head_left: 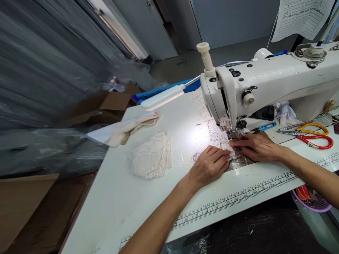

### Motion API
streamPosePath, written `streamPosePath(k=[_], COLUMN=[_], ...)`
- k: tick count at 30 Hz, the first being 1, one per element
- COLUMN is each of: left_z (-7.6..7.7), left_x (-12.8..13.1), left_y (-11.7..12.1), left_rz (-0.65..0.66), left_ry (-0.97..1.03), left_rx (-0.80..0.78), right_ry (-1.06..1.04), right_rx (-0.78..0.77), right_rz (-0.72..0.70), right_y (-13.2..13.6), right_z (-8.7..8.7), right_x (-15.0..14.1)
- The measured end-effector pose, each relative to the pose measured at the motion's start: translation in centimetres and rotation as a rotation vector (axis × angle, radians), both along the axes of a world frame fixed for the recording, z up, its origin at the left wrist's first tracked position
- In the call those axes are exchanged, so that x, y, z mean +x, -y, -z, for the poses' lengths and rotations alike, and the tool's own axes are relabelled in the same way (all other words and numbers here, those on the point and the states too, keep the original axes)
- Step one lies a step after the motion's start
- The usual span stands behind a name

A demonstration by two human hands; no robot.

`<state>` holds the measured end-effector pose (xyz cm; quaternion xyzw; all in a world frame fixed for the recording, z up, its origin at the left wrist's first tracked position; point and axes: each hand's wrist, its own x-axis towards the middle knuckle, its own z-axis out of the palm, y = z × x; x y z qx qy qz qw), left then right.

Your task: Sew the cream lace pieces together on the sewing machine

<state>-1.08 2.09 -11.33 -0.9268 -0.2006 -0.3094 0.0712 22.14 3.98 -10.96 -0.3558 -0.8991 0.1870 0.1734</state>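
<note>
Pale pink lace fabric [216,133] lies under the presser foot [232,134] of a white sewing machine [275,81]. My left hand [211,165] rests in front of the foot, its fingers together and curled down on the near edge of the lace. To the right of the foot, my right hand [261,146] has its index finger reaching close to the needle area and its thumb below, closed on the lace's edge. The fingertips partly cover the fabric between the hands. A separate lace piece [152,155] lies flat on the table, left of my left hand.
Yellow-handled scissors [315,129], red-handled scissors [316,142] and a blue thread snipper [267,127] lie right of my right hand. A lit lamp [162,97] hangs over the table [106,211]. Folded cloth [127,128] overhangs the left edge. A purple basket [319,204] sits below.
</note>
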Motion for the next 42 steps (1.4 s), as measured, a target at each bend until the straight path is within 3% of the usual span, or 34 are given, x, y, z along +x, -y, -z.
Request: streamPosePath(k=[5, 15, 21, 27, 34, 42], left_z=[-0.1, -0.6, -1.2, -0.5, -0.2, 0.8], left_x=[0.0, -0.1, -1.0, -0.9, -1.2, -1.2], left_y=[0.0, 0.2, -0.1, -0.2, -0.4, -0.6], left_rz=[-0.004, -0.023, -0.264, -0.140, -0.125, -0.113], left_ry=[-0.009, -0.024, 0.126, 0.012, -0.078, -0.042], left_rx=[0.007, -0.004, 0.070, -0.006, -0.033, -0.011], right_ry=[-0.063, 0.115, 0.063, 0.053, 0.063, 0.074], right_rx=[-0.089, -0.058, -0.064, -0.040, -0.016, -0.003], right_rz=[-0.071, -0.133, -0.113, -0.116, -0.115, -0.133], right_y=[0.3, 1.2, 1.3, 1.5, 1.5, 1.4], right_z=[-0.8, -1.3, -1.2, -1.2, -1.0, -0.9], right_x=[0.2, -0.5, -0.4, -0.4, -0.3, -0.2])
